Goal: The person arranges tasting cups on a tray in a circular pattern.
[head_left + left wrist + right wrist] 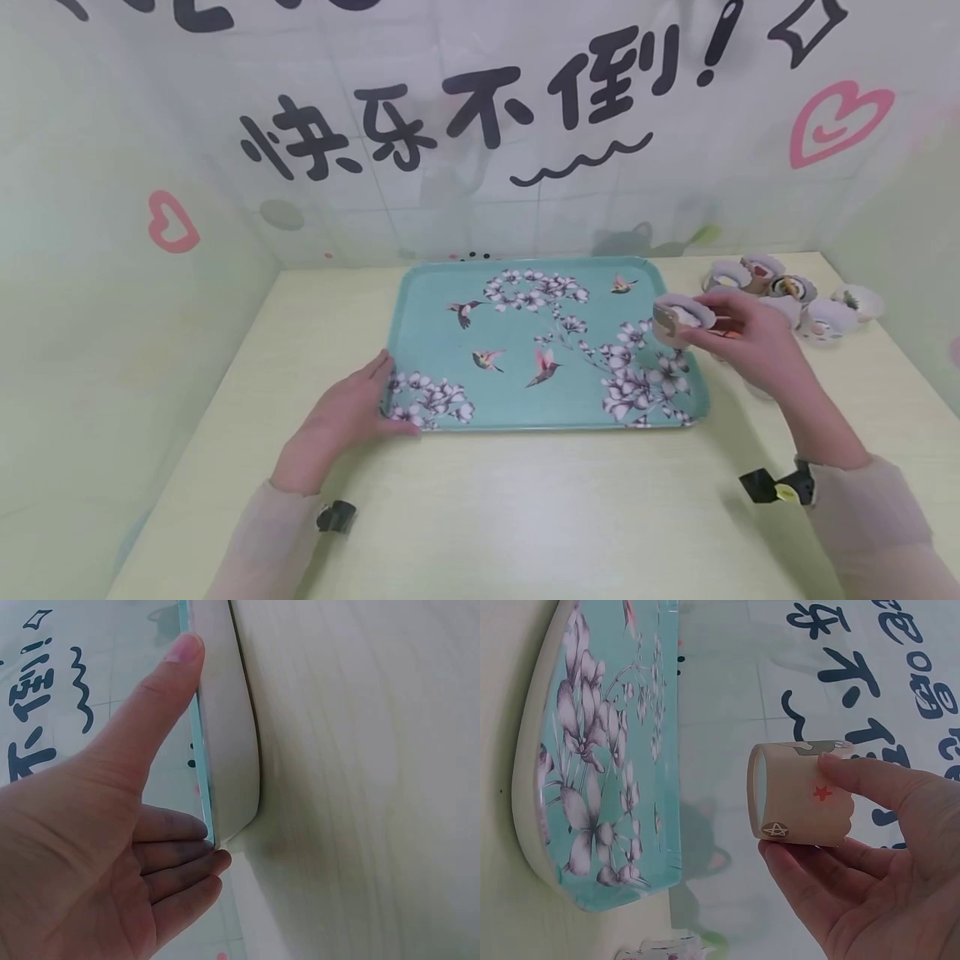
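A light teal tray (510, 392) printed with white blossoms and hummingbirds lies on the table. My left hand (348, 417) touches its near left corner. In the left wrist view, the thumb lies along the front rim while the extended fingers (180, 855) meet the side. Above the tray's right edge, my right hand (750, 337) pinches a small paper baking cup (666, 327) between thumb and fingers. The right wrist view shows this cup (799, 799) as beige, with a scalloped rim and a red star, held clear of the tray.
Several similar paper cups (828, 321) cluster on the table (525, 517) at the right, some partly hidden behind my right hand. A white printed wall (465, 208) with black characters stands behind the tray, with side panels left and right.
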Motion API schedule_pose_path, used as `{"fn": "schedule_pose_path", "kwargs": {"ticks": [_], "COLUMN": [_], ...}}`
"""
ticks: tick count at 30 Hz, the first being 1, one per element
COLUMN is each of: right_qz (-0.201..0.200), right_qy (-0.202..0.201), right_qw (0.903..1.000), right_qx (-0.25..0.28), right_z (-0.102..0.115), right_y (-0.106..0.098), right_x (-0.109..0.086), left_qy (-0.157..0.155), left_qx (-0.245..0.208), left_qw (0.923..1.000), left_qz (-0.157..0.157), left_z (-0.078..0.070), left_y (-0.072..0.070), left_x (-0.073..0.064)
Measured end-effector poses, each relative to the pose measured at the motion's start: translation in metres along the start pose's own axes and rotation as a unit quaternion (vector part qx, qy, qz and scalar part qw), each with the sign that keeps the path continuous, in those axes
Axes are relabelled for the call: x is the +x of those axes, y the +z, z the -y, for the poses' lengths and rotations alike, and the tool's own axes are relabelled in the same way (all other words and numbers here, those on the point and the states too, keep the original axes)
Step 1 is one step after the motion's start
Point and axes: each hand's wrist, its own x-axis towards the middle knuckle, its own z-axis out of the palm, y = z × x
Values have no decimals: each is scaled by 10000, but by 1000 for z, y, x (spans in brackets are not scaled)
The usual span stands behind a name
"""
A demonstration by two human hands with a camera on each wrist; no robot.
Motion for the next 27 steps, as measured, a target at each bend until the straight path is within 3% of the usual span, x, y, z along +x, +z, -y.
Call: {"fn": "schedule_pose_path", "kwargs": {"ticks": [27], "right_qz": [460], "right_qy": [242], "right_qw": [9986], "right_qx": [24], "right_z": [25], "right_y": [27], "right_x": [31], "left_qy": [-115], "left_qx": [148], "left_qw": [9996], "left_qz": [187], "left_z": [-1], "left_y": [-2], "left_x": [4]}}
